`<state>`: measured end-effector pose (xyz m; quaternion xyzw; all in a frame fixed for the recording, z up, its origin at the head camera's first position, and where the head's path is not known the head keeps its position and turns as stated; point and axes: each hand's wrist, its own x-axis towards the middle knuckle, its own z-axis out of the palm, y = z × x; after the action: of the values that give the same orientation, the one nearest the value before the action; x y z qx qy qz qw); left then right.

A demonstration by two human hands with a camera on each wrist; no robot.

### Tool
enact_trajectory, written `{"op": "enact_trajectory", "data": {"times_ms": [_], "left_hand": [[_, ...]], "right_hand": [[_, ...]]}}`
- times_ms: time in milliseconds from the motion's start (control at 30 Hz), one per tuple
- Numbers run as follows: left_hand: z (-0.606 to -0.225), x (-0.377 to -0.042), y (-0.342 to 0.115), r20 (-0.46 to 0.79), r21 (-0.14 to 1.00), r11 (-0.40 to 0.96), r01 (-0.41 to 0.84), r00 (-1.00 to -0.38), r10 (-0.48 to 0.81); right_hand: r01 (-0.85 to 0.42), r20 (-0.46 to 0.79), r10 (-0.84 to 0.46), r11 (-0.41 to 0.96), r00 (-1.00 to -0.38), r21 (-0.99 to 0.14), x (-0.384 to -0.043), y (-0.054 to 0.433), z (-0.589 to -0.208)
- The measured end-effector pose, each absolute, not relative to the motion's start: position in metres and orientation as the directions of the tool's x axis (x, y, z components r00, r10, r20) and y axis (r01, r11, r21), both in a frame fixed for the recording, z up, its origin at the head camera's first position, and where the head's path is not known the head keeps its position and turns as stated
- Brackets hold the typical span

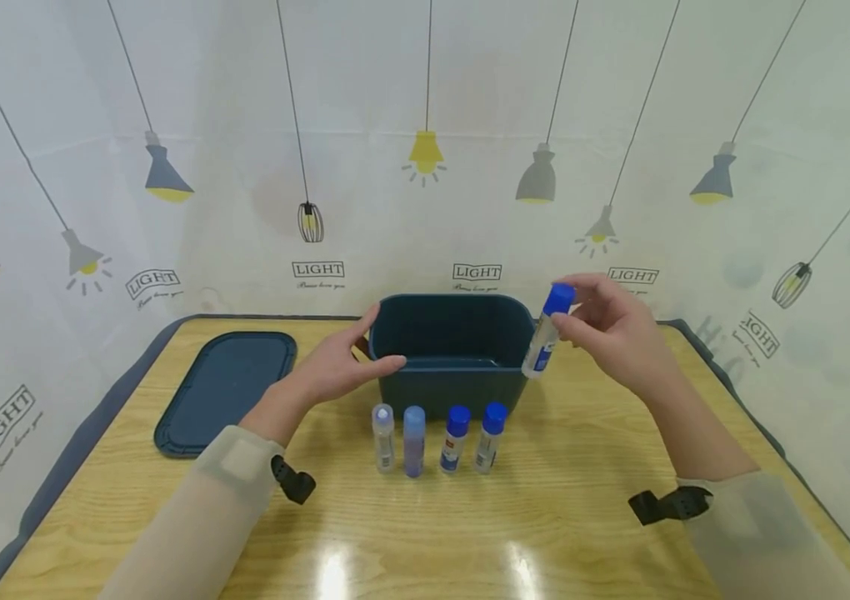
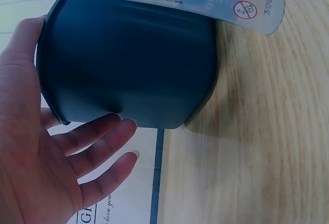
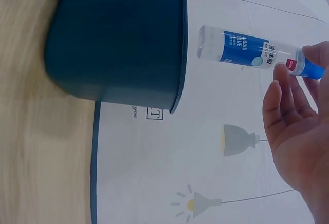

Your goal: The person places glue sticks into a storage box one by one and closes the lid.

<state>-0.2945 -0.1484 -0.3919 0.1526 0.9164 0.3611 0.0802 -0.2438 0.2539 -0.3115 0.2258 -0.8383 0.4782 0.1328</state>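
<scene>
My right hand (image 1: 616, 333) pinches a clear liquid glue bottle (image 1: 541, 343) by its blue cap, tilted, at the right end of a dark blue bin (image 1: 455, 392). In the right wrist view, the held glue bottle (image 3: 241, 48) shows a blue and white label. My left hand (image 1: 338, 362) holds the bin's left end, thumb over the rim and fingers against the outer wall (image 2: 128, 70). In front of the bin stands a row of glue bottles: one with a clear cap (image 1: 383, 442), one light purple (image 1: 413, 446), and two blue-capped ones (image 1: 453, 442).
A dark blue lid (image 1: 233, 392) lies on the wooden table (image 1: 395, 533) left of the bin. Behind the table hangs a pale cloth (image 1: 365, 100) printed with lamps. Dark edging runs along the table's back and sides.
</scene>
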Motion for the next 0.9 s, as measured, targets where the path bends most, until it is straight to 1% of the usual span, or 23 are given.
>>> {"op": "enact_trajectory", "data": {"times_ms": [200,533,700,900], "left_hand": [[-0.393,-0.295,-0.149,-0.033,0.686,0.692,0.224,-0.941,0.337],[-0.391,-0.294,-0.149,-0.033,0.682,0.696,0.223,-0.942,0.334],[-0.39,-0.294,-0.148,-0.047,0.688,0.695,0.21,-0.942,0.331],[-0.388,-0.293,-0.149,-0.055,0.695,0.69,0.202,-0.942,0.332]], "right_hand": [[-0.509,0.434,-0.265,0.451,-0.861,-0.733,-0.27,0.234,-0.306],[-0.414,0.26,-0.342,0.535,-0.903,-0.737,-0.315,0.196,-0.331],[-0.403,0.21,-0.376,0.563,-0.902,-0.722,-0.328,0.18,-0.342],[-0.4,0.168,-0.409,0.59,-0.897,-0.701,-0.339,0.165,-0.346]]}}
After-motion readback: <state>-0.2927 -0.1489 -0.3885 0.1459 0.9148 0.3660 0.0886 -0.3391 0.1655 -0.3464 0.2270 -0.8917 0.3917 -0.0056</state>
